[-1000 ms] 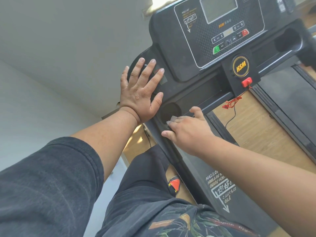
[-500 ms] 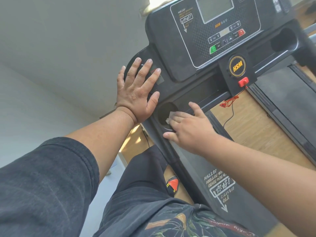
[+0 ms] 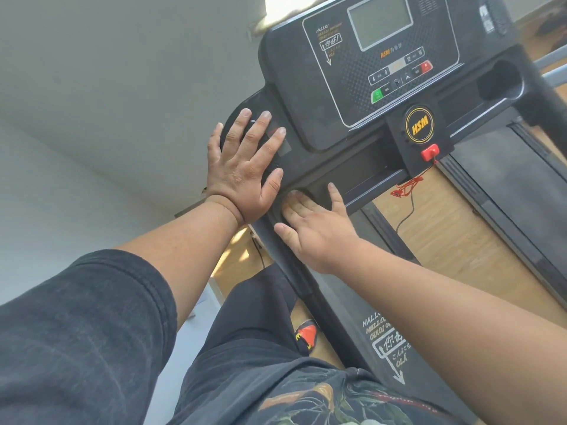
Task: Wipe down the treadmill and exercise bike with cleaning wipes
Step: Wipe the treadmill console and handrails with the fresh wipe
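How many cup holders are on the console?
2: one at the right end, open; one at the left end, mostly covered by the right hand.

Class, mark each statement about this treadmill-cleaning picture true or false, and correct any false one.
1. The left hand lies flat on the treadmill console. True.
2. The right hand is over the round cup holder at the console's left end. True.
3. The red safety key lies on the floor. False: it sits on the console under the yellow logo.
4. The screen shows bright numbers. False: it is blank grey.
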